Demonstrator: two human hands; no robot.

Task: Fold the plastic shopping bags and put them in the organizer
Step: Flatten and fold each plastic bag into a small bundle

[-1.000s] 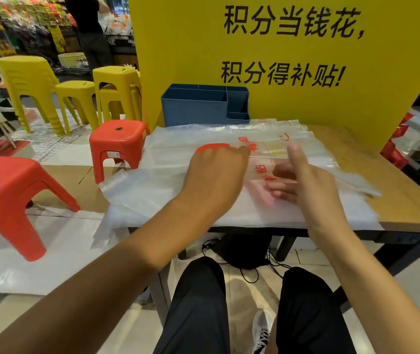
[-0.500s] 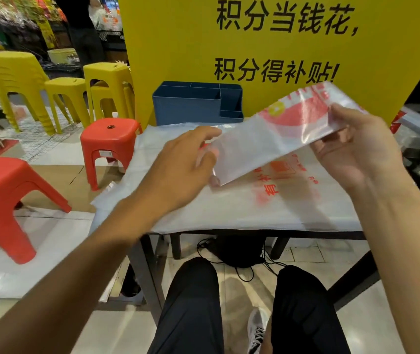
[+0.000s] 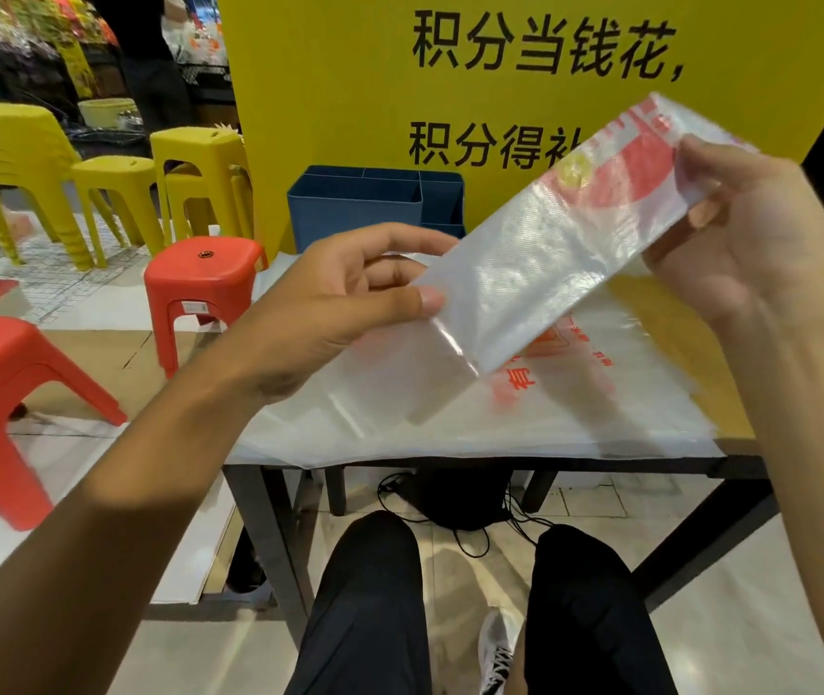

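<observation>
Left hand point(image 3: 330, 303), right hand point(image 3: 746, 233) pinch folded bag point(image 3: 550, 253) ends above table point(image 3: 731, 423), blue organizer point(image 3: 355, 208) behind.

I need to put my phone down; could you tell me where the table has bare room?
Bare wood shows on the table only along its right side, beside the flat bags. Those bags cover the rest; the blue organizer fills the back left.

Shop: promotional sign point(image 3: 525, 92), produce display point(image 3: 9, 37).
</observation>
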